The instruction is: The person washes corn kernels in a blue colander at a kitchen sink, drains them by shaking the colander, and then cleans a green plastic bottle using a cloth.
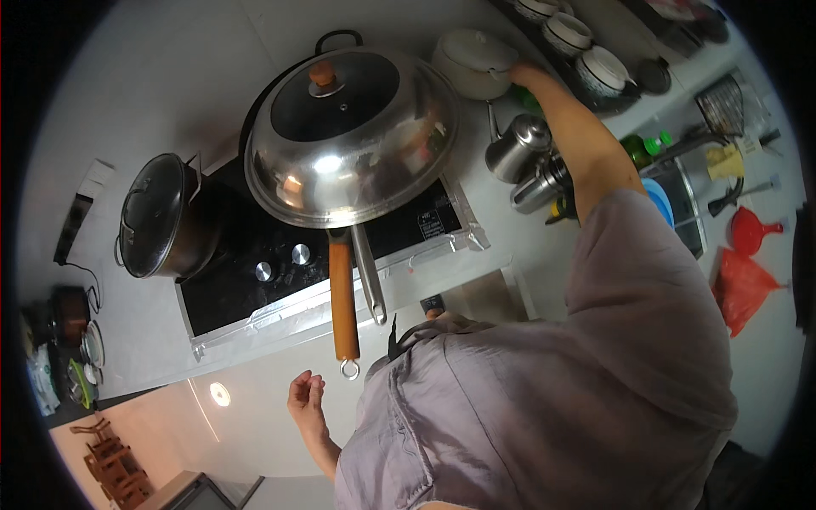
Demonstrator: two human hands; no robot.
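Observation:
My right hand reaches to the side of a pale lidded pot at the back of the counter; its fingers are partly hidden, and whether they grip anything cannot be told. Low in front of the stove, my left hand hangs with curled fingers and nothing visible in it. A wok with a wooden handle stands on the black cooktop under a domed steel lid. Left of it is a dark pot with a glass lid. Steel pitchers stand below my right forearm.
Lidded patterned jars line a dark rack at the upper right. A green bottle, a blue basin and red funnels are at the right. A power strip lies left of the stove, with dishes beyond. The wok's handle juts over the counter edge.

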